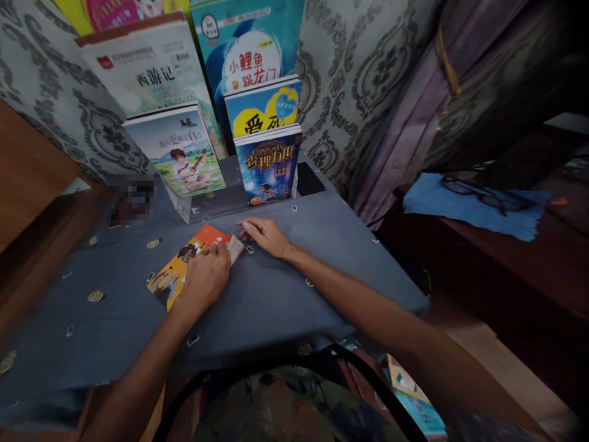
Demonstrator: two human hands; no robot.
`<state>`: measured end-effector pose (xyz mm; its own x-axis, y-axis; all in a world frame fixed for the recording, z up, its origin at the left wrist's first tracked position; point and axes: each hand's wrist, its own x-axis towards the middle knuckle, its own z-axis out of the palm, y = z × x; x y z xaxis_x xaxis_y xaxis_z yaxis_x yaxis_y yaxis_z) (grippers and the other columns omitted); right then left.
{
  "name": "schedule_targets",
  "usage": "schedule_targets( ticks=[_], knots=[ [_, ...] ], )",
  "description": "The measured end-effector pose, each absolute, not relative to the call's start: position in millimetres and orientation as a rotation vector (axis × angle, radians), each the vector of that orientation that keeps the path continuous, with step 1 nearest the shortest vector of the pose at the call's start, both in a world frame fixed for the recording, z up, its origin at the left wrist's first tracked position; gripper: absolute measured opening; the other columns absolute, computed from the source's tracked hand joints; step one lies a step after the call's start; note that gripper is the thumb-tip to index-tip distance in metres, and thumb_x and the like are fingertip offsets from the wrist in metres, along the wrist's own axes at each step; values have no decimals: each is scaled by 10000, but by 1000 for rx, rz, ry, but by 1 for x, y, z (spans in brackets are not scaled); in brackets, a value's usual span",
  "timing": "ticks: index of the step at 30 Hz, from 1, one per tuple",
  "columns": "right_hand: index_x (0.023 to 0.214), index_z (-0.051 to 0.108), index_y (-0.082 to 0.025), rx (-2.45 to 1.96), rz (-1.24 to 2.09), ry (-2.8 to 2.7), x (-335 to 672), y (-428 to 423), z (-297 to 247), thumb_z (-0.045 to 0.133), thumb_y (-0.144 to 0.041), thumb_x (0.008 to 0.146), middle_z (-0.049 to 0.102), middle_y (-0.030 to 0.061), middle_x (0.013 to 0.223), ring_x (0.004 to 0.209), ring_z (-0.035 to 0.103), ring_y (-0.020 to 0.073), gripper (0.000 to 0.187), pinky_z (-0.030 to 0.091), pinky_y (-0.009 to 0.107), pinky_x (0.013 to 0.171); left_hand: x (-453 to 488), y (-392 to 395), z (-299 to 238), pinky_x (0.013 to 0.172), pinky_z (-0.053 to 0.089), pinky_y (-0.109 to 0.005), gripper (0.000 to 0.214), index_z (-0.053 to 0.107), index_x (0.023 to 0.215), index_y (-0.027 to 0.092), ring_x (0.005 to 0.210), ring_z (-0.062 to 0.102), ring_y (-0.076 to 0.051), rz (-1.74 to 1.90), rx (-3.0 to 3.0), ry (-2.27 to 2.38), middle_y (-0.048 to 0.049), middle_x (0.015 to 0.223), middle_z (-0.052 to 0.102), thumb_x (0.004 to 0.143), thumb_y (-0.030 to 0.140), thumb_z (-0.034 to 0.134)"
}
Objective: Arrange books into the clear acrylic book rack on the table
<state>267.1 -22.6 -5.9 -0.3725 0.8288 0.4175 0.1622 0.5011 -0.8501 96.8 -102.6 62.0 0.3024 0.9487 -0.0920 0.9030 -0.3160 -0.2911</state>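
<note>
An orange and yellow book [184,261] lies flat on the grey-blue tablecloth [285,288]. My left hand [205,276] rests on its right half, fingers curled over the page edge. At the book's far right corner my right hand [267,235] lies palm down, fingers stretched out flat on the cloth, holding nothing. Behind them a clear stepped stand [216,205] holds several upright books, among them a dark blue one [269,162] and one showing a seated figure with a guitar [184,153].
A black phone [309,178] lies right of the stand. Patterned curtains hang behind. A dark shelf at right carries a blue cloth [473,205] and glasses [483,193]. More books [414,399] lie low near my right forearm. Wooden furniture stands left.
</note>
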Motion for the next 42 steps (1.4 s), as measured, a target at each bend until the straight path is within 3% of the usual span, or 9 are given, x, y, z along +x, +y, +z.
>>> schedule_targets(
  ticks=[8,14,18,24,26,29,33,37,42],
  knots=[
    [1160,686,-153,-805,883,-1771,267,-28,-1,375,-478,1013,744,82,925,846,694,185,474,521,310,778,99,-107,64,771,528,-405,381,597,1178,51,997,683,-323,313,-2392,-1720,-220,1047,698,996,171,284],
    [1156,678,-166,-822,851,-1855,265,-35,5,348,-437,1030,710,31,813,652,636,132,445,497,266,714,98,-107,46,881,508,-456,419,613,1210,41,1102,638,-331,141,-2402,-1669,-263,1203,656,1008,222,294],
    [1079,702,-153,-818,799,-2034,263,-39,6,388,-375,1017,706,41,825,678,626,142,389,466,267,725,96,-108,41,915,504,-462,429,586,1270,52,1162,617,-337,113,-2383,-1702,-260,1267,633,1017,296,340],
    [1059,701,-153,-888,697,-2128,261,-42,5,394,-341,1020,729,64,866,745,648,165,363,444,280,734,52,-118,53,872,562,-363,352,627,1229,200,1099,673,-244,45,-2529,-1749,-104,1277,678,1018,330,379],
    [1026,704,-163,-919,680,-2138,261,-41,4,387,-345,1026,734,64,871,766,654,170,365,443,282,736,22,-127,52,915,566,-374,364,628,1253,211,1145,662,-241,29,-2554,-1777,-90,1318,662,1007,321,384],
    [1000,708,-168,-954,659,-2159,256,-34,1,397,-328,1024,741,77,896,814,666,188,350,457,293,758,-23,-143,47,1083,484,-391,438,558,1377,232,1320,547,-224,-52,-2692,-1686,-63,1473,540,968,255,402],
    [1130,686,-156,-958,655,-2188,242,-17,-6,435,-207,990,748,111,1047,941,682,215,292,482,325,847,-51,-162,38,1189,361,-422,724,356,1531,263,1465,351,-225,-39,-2870,-1602,-41,1595,360,840,68,448],
    [1182,671,-176,-953,606,-2208,225,0,-11,470,-138,958,735,117,1121,1030,667,235,304,482,359,908,-46,-166,31,1181,368,-447,752,173,1577,332,1497,271,-222,-107,-2897,-1657,-37,1630,269,921,146,488],
    [1213,643,-183,-978,550,-2219,209,20,-17,494,-113,944,729,97,1120,1038,660,224,315,479,366,936,-43,-150,25,1189,328,-485,683,134,1577,346,1507,240,-204,-99,-2824,-1668,-36,1636,248,988,242,463]
  ],
)
